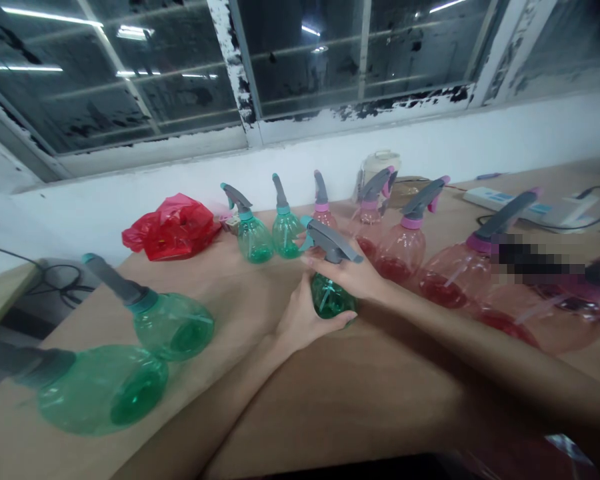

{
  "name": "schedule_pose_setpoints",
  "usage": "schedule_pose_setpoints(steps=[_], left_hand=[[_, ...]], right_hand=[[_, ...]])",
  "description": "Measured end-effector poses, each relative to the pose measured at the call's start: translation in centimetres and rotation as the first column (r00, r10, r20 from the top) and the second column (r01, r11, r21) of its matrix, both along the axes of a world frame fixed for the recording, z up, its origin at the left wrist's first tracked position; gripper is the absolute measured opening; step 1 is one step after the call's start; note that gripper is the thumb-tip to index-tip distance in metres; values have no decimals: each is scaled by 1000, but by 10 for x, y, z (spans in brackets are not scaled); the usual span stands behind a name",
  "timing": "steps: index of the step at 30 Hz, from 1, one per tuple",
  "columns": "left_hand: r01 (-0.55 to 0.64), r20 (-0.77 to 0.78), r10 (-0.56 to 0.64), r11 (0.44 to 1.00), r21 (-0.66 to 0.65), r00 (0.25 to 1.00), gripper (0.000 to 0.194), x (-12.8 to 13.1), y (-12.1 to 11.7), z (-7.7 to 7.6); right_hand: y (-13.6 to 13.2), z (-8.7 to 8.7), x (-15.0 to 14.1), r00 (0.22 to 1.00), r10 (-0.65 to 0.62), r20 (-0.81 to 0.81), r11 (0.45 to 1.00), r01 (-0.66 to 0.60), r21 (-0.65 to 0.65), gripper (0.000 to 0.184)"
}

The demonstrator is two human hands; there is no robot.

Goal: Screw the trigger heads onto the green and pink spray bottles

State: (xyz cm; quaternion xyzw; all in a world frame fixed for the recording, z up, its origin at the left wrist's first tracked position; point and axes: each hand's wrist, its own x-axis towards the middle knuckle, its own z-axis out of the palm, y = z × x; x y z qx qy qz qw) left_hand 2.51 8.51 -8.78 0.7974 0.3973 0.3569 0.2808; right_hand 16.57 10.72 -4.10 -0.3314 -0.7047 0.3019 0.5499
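A green spray bottle (334, 298) with a grey trigger head stands upright between my hands above the middle of the table. My left hand (300, 310) is wrapped round the lower body of the bottle, thumb across its front. Round the neck, just below the grey head, closes my right hand (357, 272); some of its fingers are hidden behind the bottle. Close behind stand two more green spray bottles (254, 241). To the right of my right hand is a row of pink spray bottles, the nearest of them a clear pink one (400, 252).
Two green spray bottles (175, 327) stand at the left on the wooden table (240, 327). A red plastic bag (173, 230) lies at the back left. Behind the pink bottles are a whitish container (380, 160) and a white power strip (517, 208) with a cable.
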Motion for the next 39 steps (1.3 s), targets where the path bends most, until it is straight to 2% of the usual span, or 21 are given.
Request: schedule_pose_setpoints(steps=[6, 11, 13, 17, 21, 25, 28, 31, 33, 35, 37, 39], left_hand=[[2, -5, -2, 1000, -11, 1000, 90, 0, -1, 1], [11, -5, -11, 1000, -4, 1000, 89, 1, -2, 3], [19, -1, -19, 1000, 5, 1000, 88, 1, -1, 3], [7, -11, -7, 1000, 1, 1000, 90, 1, -2, 3], [-58, -45, 56, 998, -28, 997, 95, 2, -7, 2], [-33, -18, 33, 999, 20, 999, 100, 4, -11, 3], [-28, -29, 28, 1000, 8, 999, 104, 5, -11, 4], [9, -25, -8, 1000, 14, 1000, 108, 3, -8, 4], [67, -16, -66, 997, 40, 998, 100, -2, -7, 4], [111, -22, -110, 992, 53, 994, 81, -9, -6, 3], [97, -29, -96, 994, 44, 995, 63, -18, -5, 3], [33, -32, -33, 999, 20, 999, 52, -27, -2, 2]], right_hand=[[0, 0, -1, 1000, -25, -4, 999, 25, 30, 28], [-1, 0, 1, 996, -73, 58, 997, 72, 20, 26], [0, 0, 2, 998, -46, 51, 999, 46, 4, 29], [1, 0, 2, 996, 83, -18, 997, -83, -7, 33], [0, 1, 2, 994, 109, -17, 994, -109, -6, 24], [-2, 2, 2, 999, 34, -9, 999, -35, -35, 14], [-2, 2, 2, 1000, -19, 22, 999, 19, -36, 13], [-1, 4, 2, 999, 49, 20, 998, -49, -36, 11], [0, 4, 2, 993, 118, 8, 992, -117, -43, 11], [0, 5, 3, 991, 133, 4, 991, -133, -31, 14], [-1, 5, 3, 993, 118, 4, 993, -117, -26, 19], [-3, 4, 2, 993, 118, 2, 992, -118, -51, 21]])
